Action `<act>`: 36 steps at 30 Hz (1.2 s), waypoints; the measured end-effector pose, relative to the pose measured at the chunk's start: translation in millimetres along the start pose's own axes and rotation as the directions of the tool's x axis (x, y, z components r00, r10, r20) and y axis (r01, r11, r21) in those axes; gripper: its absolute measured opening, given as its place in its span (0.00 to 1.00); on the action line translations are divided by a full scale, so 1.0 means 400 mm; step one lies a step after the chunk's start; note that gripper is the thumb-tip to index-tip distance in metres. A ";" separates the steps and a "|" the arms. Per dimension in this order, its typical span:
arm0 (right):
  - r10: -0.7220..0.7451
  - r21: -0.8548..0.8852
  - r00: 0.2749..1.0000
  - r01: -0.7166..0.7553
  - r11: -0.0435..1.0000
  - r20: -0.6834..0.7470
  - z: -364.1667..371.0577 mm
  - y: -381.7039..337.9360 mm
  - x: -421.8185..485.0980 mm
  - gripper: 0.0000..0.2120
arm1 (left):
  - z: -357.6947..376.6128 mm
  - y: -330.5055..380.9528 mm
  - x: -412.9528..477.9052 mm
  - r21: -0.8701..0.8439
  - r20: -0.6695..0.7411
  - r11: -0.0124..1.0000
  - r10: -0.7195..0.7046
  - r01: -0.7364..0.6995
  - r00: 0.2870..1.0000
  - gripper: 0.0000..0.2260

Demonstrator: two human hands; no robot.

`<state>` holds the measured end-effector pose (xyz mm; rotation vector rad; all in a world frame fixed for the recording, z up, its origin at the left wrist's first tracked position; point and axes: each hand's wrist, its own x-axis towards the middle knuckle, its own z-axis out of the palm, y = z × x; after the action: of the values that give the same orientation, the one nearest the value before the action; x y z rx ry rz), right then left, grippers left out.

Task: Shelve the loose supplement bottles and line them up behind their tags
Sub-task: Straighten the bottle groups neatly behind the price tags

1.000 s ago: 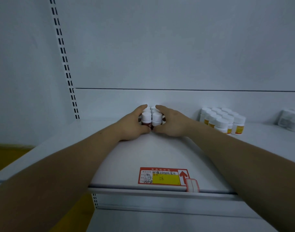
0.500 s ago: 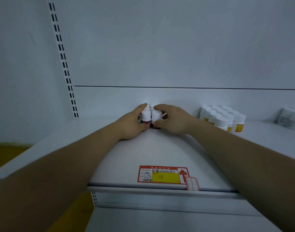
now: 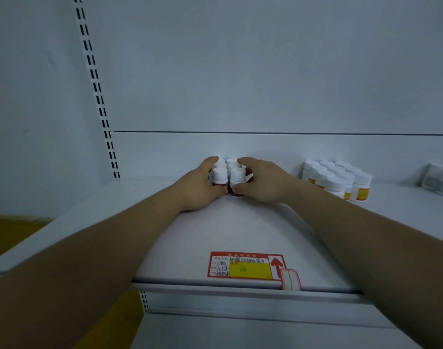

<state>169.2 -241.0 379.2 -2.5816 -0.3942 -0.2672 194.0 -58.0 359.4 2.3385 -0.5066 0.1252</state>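
A tight cluster of small brown bottles with white caps stands at the back of the white shelf, near the rear panel. My left hand cups the cluster from the left, fingers curled round the left bottles. My right hand cups it from the right, thumb against the front right bottle. Both hands hide the lower parts of the bottles. A red and yellow price tag sits on the shelf's front edge, in line with the cluster.
A group of white bottles with yellow labels stands to the right on the same shelf. More white containers lie at the far right. A slotted upright runs up the left. A lower shelf shows below.
Both hands slid the bottle cluster a little farther back toward the rear panel and keep pressing it together.
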 end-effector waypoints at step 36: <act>0.000 -0.078 1.000 0.002 0.997 0.025 0.012 -0.030 -0.001 0.19 | -0.009 0.030 -0.019 0.175 0.069 0.981 -0.103 0.089 0.992 0.36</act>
<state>165.3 -228.6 380.7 -2.6639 -0.4017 -0.2557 182.4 -61.0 368.1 2.5396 -0.4342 0.0337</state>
